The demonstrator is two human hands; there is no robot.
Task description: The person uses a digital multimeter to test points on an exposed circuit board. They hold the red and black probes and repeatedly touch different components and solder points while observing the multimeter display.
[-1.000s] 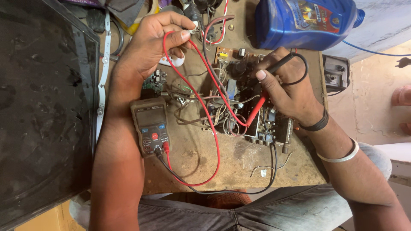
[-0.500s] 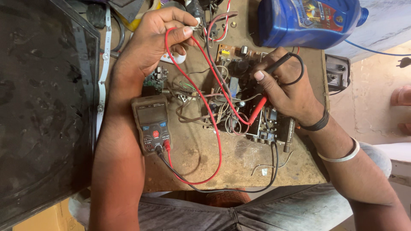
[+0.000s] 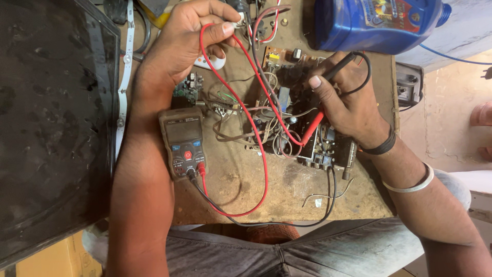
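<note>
Worn wooden board (image 3: 287, 200) carries a circuit board (image 3: 294, 128). Left hand (image 3: 187, 43) pinches the red lead (image 3: 259, 149); right hand (image 3: 346, 100) grips both probes (image 3: 328, 97) over it, apparently mid-measurement. Multimeter (image 3: 183, 141) lies below the left fingers.

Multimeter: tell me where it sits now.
In the head view, the multimeter lies on the wooden board, beside the left forearm, left of the circuit board.

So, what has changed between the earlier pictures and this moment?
Very little. The left hand with the red lead pinched in its fingers has shifted slightly up and to the right. The right hand keeps both probes over the circuit board, the black probe staying in place. The multimeter and blue jug have not moved.
</note>
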